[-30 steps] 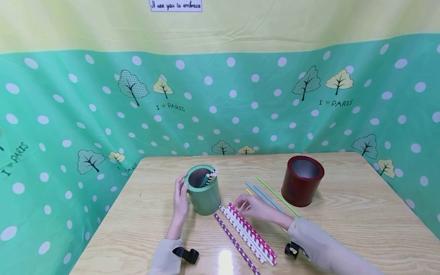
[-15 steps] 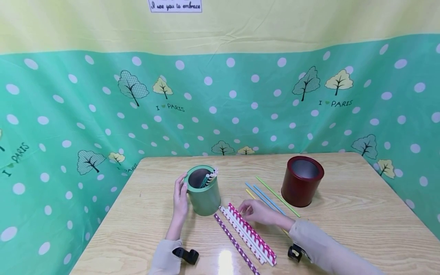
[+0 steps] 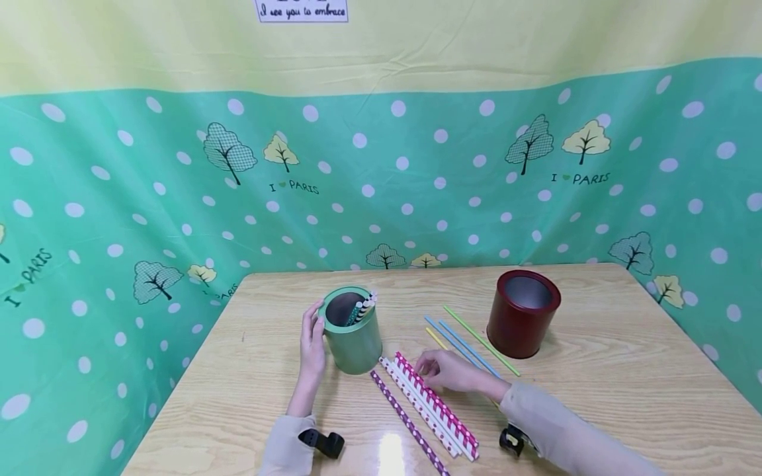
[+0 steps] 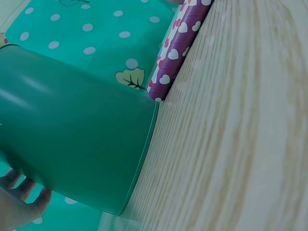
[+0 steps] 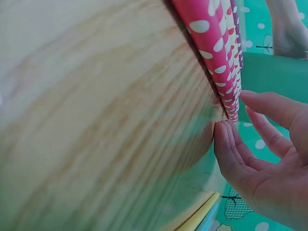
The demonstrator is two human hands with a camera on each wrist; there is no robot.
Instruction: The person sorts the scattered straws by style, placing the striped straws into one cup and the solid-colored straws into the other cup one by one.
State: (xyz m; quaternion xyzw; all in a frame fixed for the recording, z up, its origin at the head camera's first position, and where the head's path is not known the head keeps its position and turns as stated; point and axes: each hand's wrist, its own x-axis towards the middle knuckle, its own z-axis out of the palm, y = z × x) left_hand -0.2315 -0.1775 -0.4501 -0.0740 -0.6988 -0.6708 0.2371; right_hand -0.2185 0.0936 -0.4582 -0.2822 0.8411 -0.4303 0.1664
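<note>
My left hand [image 3: 312,347] grips the left side of a green canister [image 3: 354,350]; in the left wrist view its fingers lie against the canister's wall [image 4: 77,125]. Several patterned straws [image 3: 364,308] lean inside it. In front lie paper straws side by side: a purple one [image 3: 409,423], white patterned ones [image 3: 419,408] and pink-and-white ones [image 3: 446,409]. My right hand [image 3: 449,371] is beside the pink straws near their far ends. In the right wrist view, its thumb and fingers are bent and parted around the end of the outer pink straw [image 5: 207,38], with a gap showing.
A dark red canister [image 3: 518,324] stands at the back right. Between it and the right hand lie a green straw [image 3: 482,341], blue straws [image 3: 464,345] and a yellow straw [image 3: 434,337], partly under the right forearm. A dotted curtain [image 3: 405,178] hangs behind the table.
My right hand has shifted slightly right and towards me along the pink straws, mostly in the first half second. The left hand and both canisters have stayed put.
</note>
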